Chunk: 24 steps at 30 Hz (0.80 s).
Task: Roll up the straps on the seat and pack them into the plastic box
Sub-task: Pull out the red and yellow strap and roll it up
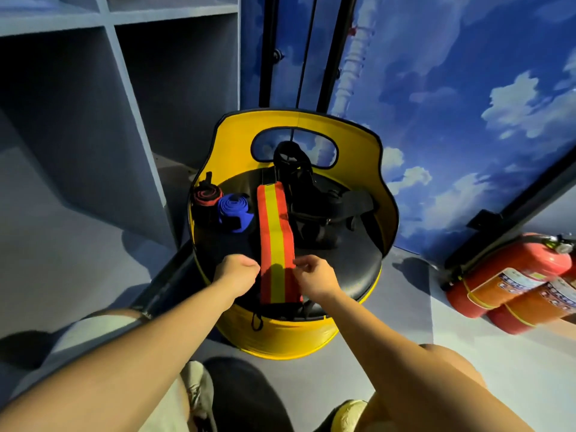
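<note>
One seat (358, 194), yellow, at the centre. On it, four strap items can be counted: two rolled ones at 10 o'clock, a red-and-black roll (206, 199) and a blue roll (233, 213); one flat orange-and-yellow strap (274, 226) at the middle; one black harness tangle (314, 207) at 2 o'clock, its separate straps too dark to count. Two hands at 6 o'clock: left hand (238, 274), right hand (314, 279). Two red extinguishers (511, 275) at 4 o'clock. One shelf unit (118, 73) at 10 o'clock.

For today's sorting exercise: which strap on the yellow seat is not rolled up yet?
The flat red strap with a yellow centre stripe; the blue strap and the black-and-red strap are already coiled.
</note>
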Each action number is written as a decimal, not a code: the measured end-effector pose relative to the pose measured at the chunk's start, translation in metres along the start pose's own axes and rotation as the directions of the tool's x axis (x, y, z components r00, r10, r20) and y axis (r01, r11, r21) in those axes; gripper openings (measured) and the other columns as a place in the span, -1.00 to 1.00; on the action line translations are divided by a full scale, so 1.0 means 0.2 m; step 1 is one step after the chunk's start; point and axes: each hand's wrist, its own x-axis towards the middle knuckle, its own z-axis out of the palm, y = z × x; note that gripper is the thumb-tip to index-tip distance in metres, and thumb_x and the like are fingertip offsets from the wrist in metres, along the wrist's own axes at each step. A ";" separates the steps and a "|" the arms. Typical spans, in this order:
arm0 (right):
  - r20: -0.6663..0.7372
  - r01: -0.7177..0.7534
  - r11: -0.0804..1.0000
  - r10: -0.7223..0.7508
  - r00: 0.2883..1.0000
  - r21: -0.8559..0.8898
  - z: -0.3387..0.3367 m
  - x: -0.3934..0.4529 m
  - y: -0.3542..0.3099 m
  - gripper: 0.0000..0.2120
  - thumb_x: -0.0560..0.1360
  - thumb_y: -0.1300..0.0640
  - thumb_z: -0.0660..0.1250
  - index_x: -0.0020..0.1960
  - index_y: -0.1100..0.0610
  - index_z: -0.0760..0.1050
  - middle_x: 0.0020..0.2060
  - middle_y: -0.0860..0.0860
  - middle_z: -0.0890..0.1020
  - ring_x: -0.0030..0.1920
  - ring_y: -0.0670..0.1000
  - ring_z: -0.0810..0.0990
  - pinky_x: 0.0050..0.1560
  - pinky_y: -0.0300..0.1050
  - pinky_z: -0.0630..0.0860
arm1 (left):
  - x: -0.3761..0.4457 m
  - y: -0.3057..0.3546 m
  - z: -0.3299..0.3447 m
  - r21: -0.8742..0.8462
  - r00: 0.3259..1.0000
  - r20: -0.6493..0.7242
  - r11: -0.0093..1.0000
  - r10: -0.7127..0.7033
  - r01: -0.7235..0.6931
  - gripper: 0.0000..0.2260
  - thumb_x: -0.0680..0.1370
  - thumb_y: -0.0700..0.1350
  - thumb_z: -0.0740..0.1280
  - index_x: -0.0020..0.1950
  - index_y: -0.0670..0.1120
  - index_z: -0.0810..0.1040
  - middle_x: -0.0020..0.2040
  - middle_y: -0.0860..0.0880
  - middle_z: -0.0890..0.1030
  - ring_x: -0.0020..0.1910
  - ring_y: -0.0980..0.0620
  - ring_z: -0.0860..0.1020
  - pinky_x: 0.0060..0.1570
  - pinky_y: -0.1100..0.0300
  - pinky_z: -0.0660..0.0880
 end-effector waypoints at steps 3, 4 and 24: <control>-0.014 0.075 0.969 -0.081 0.997 -0.236 0.00 -0.07 0.11 -0.76 0.53 0.17 0.31 0.14 0.09 0.66 0.09 0.07 0.68 0.13 0.11 0.61 0.11 -0.10 0.49 | -0.02 -0.07 0.01 0.109 1.000 0.006 0.994 -0.001 0.001 -0.95 0.53 -0.08 0.42 -0.04 0.04 0.67 0.01 -0.02 0.71 0.01 -0.04 0.67 0.11 0.06 0.61; 0.004 0.092 0.952 -0.095 0.995 -0.293 0.00 -0.07 0.14 -0.75 0.53 0.16 0.31 0.17 0.09 0.65 0.13 0.08 0.67 0.16 0.12 0.59 0.14 -0.11 0.46 | -0.02 -0.09 0.02 0.142 1.000 0.000 0.990 0.012 -0.012 -0.88 0.54 -0.08 0.42 0.06 0.00 0.68 0.07 -0.03 0.71 0.06 -0.04 0.66 0.16 0.08 0.59; 0.074 0.376 0.860 -0.374 0.924 -0.346 0.04 -0.06 0.30 -0.64 0.44 -0.15 0.39 0.15 0.00 0.54 0.06 -0.06 0.46 -0.01 -0.02 0.53 0.03 -0.16 0.52 | -0.06 -0.15 0.15 0.301 0.989 0.005 0.943 0.146 -0.141 -0.80 0.48 -0.13 0.53 0.05 -0.01 0.60 -0.12 0.08 0.64 -0.13 0.06 0.60 -0.20 0.28 0.52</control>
